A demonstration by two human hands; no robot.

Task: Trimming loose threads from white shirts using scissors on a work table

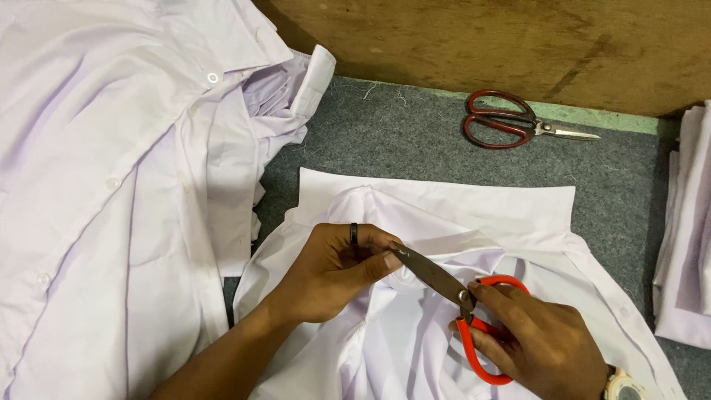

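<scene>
- Pale lilac shirt (444, 222) spread flat on the grey felt surface (415, 141), collar on the far side, bunched into a small fold directly under both hands.
- Left hand (337, 270) closed, thumb and fingers pinching that fold of cloth, ring on one finger; thumb tip touching, or all but touching, the dark blades.
- Right hand (529, 341) clamped through the orange loops of the orange-handled scissors (459, 300), blades nearly shut and pointing toward the left thumb.
- Likely risk: a nick to the left thumb, caused by blade tips working right against the pinching fingers.
- Likely risk: a cut into the shirt body rather than a loose thread, caused by several layers gathered in the pinch, with the layers beneath hidden from view.
- Possible slip of the fold out of the pinch, caused by thin, smooth cloth and a small grip; blades would then close on the wrong spot.
- Cannot tell exactly what lies between the blades; hidden by the thumb.
- Second pair, dark red-handled scissors (511, 122), lying closed well beyond the hands near the wooden board (518, 44); out of the way, little chance of a snag.
- Heap of same-coloured shirts (111, 185) just left of the left hand, one edge near the worked shirt; possible catch or drag if the cloth gets pulled sideways.
- Folded stack (689, 237) well right of the right hand, apart from the work.
</scene>
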